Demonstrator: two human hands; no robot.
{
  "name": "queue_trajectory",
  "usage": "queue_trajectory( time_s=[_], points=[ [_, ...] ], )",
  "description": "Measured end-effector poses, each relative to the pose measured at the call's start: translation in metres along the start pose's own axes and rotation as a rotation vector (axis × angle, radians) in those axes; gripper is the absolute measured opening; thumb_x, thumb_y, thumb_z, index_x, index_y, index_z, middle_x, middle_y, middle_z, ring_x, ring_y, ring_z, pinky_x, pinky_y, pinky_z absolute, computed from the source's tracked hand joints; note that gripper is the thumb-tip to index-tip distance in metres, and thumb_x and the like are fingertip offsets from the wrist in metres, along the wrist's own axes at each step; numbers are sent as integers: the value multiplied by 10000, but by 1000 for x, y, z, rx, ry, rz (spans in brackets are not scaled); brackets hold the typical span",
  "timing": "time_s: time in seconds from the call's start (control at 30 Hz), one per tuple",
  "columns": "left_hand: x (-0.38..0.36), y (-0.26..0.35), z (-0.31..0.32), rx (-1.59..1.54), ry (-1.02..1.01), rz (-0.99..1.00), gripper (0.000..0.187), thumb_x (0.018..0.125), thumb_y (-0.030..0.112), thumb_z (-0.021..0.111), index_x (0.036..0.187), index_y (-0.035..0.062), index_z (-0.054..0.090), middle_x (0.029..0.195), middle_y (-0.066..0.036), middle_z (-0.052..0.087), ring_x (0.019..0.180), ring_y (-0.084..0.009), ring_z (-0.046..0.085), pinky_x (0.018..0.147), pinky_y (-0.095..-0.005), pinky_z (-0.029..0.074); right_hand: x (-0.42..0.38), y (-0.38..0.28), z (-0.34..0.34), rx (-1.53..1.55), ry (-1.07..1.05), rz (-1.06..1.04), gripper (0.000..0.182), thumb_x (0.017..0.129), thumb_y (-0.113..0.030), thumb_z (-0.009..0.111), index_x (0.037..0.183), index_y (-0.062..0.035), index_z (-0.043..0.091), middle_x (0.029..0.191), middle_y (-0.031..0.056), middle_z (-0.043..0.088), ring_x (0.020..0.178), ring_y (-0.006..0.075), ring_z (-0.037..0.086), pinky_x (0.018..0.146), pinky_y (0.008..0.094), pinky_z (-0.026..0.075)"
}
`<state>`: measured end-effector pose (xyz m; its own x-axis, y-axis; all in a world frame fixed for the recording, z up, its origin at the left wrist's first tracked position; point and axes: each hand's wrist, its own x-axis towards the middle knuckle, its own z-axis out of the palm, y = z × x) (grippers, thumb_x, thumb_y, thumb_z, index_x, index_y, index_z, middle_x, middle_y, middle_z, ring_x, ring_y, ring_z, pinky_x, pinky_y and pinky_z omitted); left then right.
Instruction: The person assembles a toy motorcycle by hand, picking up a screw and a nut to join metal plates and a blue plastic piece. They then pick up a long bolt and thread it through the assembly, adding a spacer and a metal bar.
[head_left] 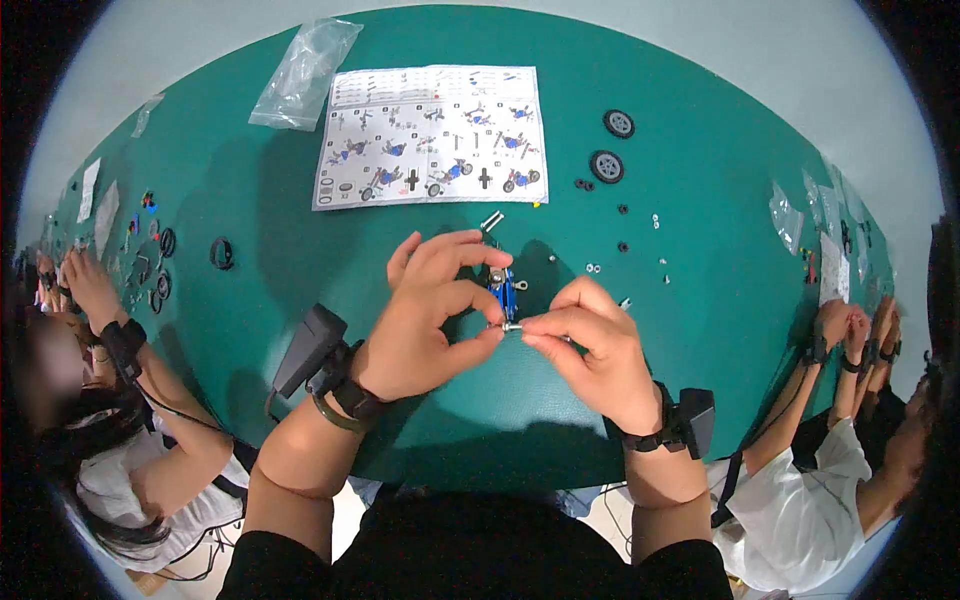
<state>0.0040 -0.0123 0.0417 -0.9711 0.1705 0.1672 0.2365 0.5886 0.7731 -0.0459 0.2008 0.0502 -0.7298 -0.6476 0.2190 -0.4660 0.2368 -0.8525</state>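
Over the green table, my left hand [430, 315] grips a small blue model part [507, 292] with metal fittings, thumb and fingers curled around its left side. A silvery ring-ended piece [520, 286] juts from its right side. My right hand [590, 345] pinches a small metal screw [513, 327] between thumb and forefinger. The screw's tip lies at the lower end of the blue part, close to my left thumb. Just above my left fingers, long silver screws [492, 221] rest on the table. The palm side of my left hand is hidden.
A printed instruction sheet [432, 137] lies ahead, beside a clear plastic bag [305, 75]. Two black wheels [606, 166] sit at right, with small nuts [594, 268] nearer. A black ring [222, 253] is at left. Other people work at both sides, a person's hand [92, 290] at left.
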Motion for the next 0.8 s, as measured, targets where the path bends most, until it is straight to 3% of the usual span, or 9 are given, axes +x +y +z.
queue_trajectory(
  time_s=[0.33,0.43,0.63,0.8],
  points=[
    [0,-2,4,-67,-17,16,164,698,141,776,809,184,662,1254,11,591,1297,-291,435,1103,-559,161,3,-3,-5,-99,-29,-25,143,759,-33,745,878,-37,667,808,95,517,697,230,547,588,330,447],
    [-1,-1,5,-89,-13,-1,145,710,129,745,797,192,647,1246,32,575,1305,-250,421,1109,-522,133,3,1,-6,-125,-3,-34,136,739,-41,763,844,-44,676,769,82,505,651,219,533,549,329,427],
    [-1,2,7,-42,6,20,176,689,124,745,809,193,635,1210,30,579,1291,-249,428,1094,-541,175,3,0,-12,-52,-44,65,135,724,-50,782,834,-58,704,660,54,481,587,199,504,502,314,383],
    [-2,3,10,-29,13,23,193,666,125,776,796,202,655,1184,34,611,1275,-254,449,1086,-544,179,0,4,-13,49,-94,118,119,765,-72,764,868,-50,710,640,66,563,552,180,528,495,307,386]
  ],
)
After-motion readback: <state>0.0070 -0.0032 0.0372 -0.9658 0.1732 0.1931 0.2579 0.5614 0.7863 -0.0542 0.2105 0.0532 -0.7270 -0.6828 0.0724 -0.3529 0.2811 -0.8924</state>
